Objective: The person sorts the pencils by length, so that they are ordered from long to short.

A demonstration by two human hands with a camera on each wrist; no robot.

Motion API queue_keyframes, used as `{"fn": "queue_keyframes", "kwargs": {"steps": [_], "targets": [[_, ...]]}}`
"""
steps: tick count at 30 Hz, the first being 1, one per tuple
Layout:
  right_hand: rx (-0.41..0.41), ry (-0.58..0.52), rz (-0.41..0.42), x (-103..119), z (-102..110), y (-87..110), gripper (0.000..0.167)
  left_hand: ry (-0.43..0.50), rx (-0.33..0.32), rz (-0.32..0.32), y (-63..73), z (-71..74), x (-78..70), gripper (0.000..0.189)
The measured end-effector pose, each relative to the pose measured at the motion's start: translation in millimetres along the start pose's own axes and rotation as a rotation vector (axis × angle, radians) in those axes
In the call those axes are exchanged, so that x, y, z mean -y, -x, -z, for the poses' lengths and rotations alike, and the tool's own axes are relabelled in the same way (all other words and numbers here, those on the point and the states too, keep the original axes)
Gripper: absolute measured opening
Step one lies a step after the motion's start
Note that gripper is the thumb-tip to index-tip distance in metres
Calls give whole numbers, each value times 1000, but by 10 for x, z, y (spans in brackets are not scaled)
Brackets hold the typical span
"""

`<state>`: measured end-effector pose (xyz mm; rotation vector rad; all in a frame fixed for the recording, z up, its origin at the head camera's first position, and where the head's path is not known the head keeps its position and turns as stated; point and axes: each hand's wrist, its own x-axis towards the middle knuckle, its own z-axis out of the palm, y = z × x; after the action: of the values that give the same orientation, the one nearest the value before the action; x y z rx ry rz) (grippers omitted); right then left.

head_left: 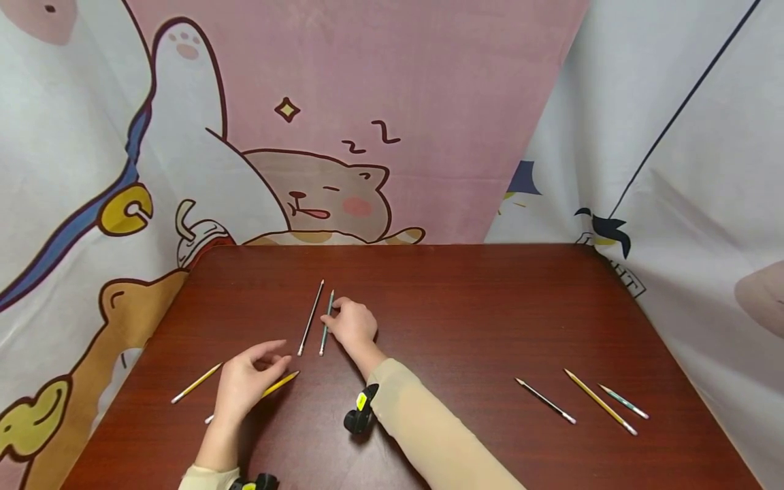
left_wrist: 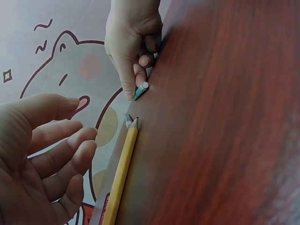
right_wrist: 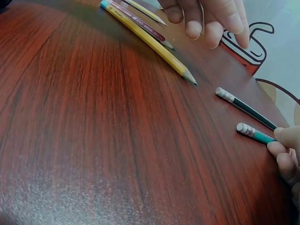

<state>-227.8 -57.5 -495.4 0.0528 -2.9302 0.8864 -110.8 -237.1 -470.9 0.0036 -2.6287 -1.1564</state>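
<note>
My right hand pinches a teal pencil between thumb and fingers near the table's far left part. Its white eraser end points toward me, as the right wrist view also shows. Just left of it lies a black pencil, roughly parallel. My left hand hovers with spread, relaxed fingers and nothing in them, over a yellow pencil whose middle it hides in the head view. Beside that yellow pencil, a dark red pencil shows in the right wrist view.
Another yellow pencil lies left of my left hand. On the table's right side are a black pencil, a long yellow pencil and a short patterned pencil. A printed cloth hangs behind the brown table.
</note>
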Motion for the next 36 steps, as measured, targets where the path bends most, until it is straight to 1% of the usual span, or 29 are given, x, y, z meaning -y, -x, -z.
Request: {"fn": "queue_keyframes", "kwargs": {"steps": [6, 11, 19, 25, 28, 34, 36], "targets": [[38, -34, -1, -6, 6, -2, 36, 1, -7, -3, 0, 14, 5, 29], [51, -85, 32, -53, 15, 10, 34, -2, -12, -10, 6, 30, 16, 30], [91, -245, 95, -182, 81, 88, 30, -18, -14, -3, 13, 64, 30, 30], [108, -259, 125, -311, 201, 160, 29, -31, 10, -1, 15, 125, 70, 30], [127, -286, 142, -398, 272, 187, 28, -38, 27, -1, 23, 170, 91, 31], [191, -370, 230, -603, 460, 257, 27, -76, 74, 8, 39, 270, 182, 34], [204, -393, 256, -679, 513, 276, 28, -101, 78, 0, 46, 294, 201, 35]]}}
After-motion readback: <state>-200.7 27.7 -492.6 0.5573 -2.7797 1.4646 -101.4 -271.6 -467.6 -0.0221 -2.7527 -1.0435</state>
